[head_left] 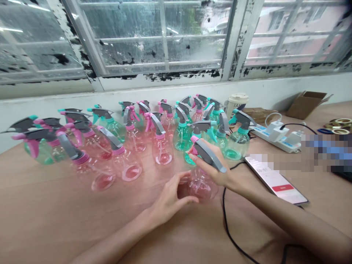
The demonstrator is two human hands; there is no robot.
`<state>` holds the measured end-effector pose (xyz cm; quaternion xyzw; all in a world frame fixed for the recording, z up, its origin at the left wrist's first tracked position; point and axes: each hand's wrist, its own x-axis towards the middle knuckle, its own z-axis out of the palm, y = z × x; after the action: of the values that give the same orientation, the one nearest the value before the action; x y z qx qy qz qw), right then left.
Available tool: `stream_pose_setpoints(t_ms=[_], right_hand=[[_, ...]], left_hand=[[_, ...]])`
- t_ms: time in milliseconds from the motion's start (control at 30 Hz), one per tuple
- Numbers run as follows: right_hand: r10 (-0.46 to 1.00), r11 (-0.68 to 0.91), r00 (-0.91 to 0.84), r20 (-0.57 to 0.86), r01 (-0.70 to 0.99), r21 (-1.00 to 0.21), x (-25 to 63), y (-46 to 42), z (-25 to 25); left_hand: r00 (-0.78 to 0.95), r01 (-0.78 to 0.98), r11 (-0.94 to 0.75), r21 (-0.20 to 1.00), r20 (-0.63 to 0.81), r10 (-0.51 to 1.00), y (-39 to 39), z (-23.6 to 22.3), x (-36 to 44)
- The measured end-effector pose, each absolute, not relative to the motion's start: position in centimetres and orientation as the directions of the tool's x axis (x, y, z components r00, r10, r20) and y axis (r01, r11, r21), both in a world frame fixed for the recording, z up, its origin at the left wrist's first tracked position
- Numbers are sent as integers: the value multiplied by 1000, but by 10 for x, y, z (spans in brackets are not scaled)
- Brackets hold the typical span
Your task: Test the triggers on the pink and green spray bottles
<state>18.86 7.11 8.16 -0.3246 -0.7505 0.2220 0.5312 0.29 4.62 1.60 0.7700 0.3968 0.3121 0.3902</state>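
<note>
A pink, see-through spray bottle with a grey-and-pink trigger head stands on the table in front of me. My right hand is closed around its neck, just under the head, and hides much of the upper bottle. At the bottle's left side is my left hand, curved in a C with thumb and fingers apart. Its fingertips come up to the bottle's wall, though a gap shows at the palm; whether they touch, I cannot tell. Beyond my hands stand several similar pink bottles and green bottles.
A phone lies at the right, near a white power strip with chargers. A black cable runs over the wooden table. Farther back are a paper cup, an opened carton and tape rolls, below the windows.
</note>
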Motion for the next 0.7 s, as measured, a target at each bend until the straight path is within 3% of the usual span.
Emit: stream_pose_setpoints(t_ms=[367,700], right_hand=[[743,669,-205,637,207,-714,190,71,73],[721,693,-223,656,260,-673,189,73,83]], left_hand=[[492,349,-365,863,163,855,47,15,3],[474,368,-357,859,157,866,46,16,3]])
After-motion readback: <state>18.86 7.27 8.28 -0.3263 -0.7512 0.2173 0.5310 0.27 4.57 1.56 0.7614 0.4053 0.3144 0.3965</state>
